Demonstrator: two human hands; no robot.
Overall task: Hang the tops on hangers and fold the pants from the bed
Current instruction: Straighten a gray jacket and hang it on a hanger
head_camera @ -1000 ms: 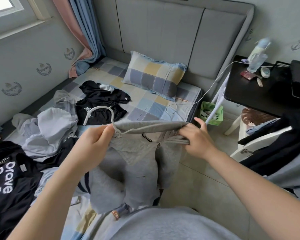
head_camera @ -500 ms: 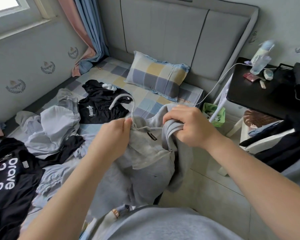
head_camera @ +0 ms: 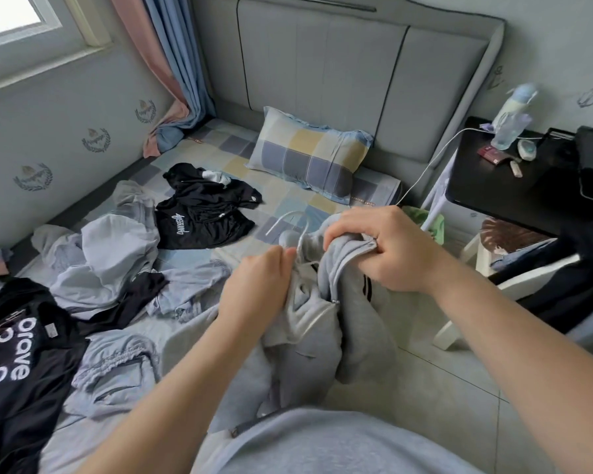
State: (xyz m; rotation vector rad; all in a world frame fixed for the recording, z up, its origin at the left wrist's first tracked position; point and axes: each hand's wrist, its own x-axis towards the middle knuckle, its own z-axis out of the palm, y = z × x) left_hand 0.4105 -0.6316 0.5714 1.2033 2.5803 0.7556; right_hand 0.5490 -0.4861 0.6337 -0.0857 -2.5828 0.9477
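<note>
1. Just in front of my chest, the grey zip top hangs bunched at the side of the bed, its body drooping toward the floor. I judge the step in hand to be seating its shoulders on the hanger.
2. At the collar, my left hand has its fingers curled tight, pinching the neck of the white hanger together with the cloth beside it. That pinch should hold firm so the hanger does not twist while I work.
3. Just beside it, my right hand clenches a fold of the zip edge. I should draw this side up and over the hanger's arm, which is hidden inside the fabric. Then I should smooth it outward rather than tug, since fleece like this probably drags and bunches.
4. Above both hands, only the hook shows. I want it kept free of the collar.
5. Farther out on the bed lie a black top, pale crumpled garments and a black lettered top, none yet hung or folded. I should lift the finished top clear of them.
</note>
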